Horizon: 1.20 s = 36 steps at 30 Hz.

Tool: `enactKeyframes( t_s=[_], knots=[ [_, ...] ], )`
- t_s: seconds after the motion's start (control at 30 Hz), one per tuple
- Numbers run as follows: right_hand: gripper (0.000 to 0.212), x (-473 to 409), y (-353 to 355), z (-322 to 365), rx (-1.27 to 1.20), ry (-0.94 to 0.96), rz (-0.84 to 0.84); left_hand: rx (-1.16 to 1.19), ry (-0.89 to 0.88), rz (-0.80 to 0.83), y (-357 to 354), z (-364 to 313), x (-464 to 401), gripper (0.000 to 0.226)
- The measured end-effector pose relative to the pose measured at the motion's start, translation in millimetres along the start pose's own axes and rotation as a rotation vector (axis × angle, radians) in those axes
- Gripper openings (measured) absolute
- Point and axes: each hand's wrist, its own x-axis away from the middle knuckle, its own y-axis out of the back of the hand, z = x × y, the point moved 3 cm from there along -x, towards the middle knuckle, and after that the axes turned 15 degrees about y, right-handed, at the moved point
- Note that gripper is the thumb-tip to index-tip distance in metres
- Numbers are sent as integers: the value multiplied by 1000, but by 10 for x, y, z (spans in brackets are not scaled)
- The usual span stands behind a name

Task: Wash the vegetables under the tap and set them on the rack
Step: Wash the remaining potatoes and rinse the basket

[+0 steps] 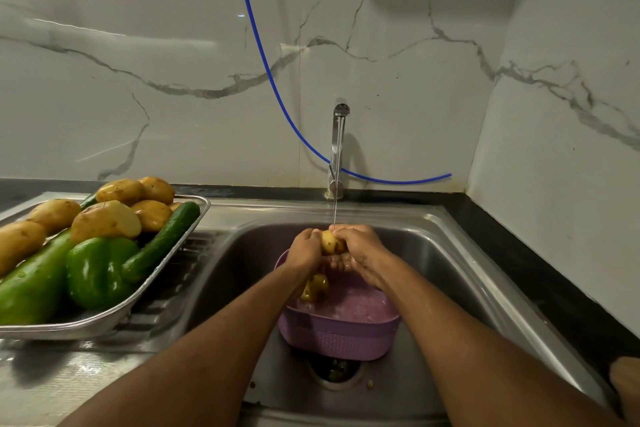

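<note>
Rubbing a small potato (329, 242) under the thin stream from the tap (337, 149), I hold it between both hands over the steel sink (450, 253). My left hand (304, 250) curls its fingers around the potato's left side, and my right hand (360, 246) wraps it from the right and from beneath. Directly below sits a purple basket (339, 333) holding water, with another potato (315, 286) inside it. To my left, on the draining board, a metal rack tray (104, 319) already carries several washed potatoes (104, 218), a green pepper (98, 270) and cucumbers (162, 239), heaped high. I judge the wet potato could slip from my grip and splash into the basket, and adding it to that crowded heap could send a potato rolling off the tray's edge
</note>
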Motion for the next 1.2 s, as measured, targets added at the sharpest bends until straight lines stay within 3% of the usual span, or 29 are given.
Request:
enactKeyframes(
  t_s=[0.2,0.33,0.43,0.57,0.7,0.9,1.2],
  knots=[
    [24,-41,1,-50,359,157,-198,-182,-236,-32,-32,-47,127,26],
    [24,-23,39,-66,222,97,-279,-464,-373,-1,-48,-49,196,28],
    [23,-14,55,-63,133,14,-199,-509,-340,44,-65,-46,178,33],
    [19,-25,-32,-53,41,-21,-24,-285,-153,26,-43,33,18,49],
    [20,-46,-79,-43,179,73,-19,-153,-113,29,-36,37,-61,59],
    [31,-66,-20,-35,309,180,-203,-304,-238,-86,-33,-52,108,69],
    [29,-49,34,-98,126,39,69,-604,-214,-235,1,-134,201,61]
  ],
)
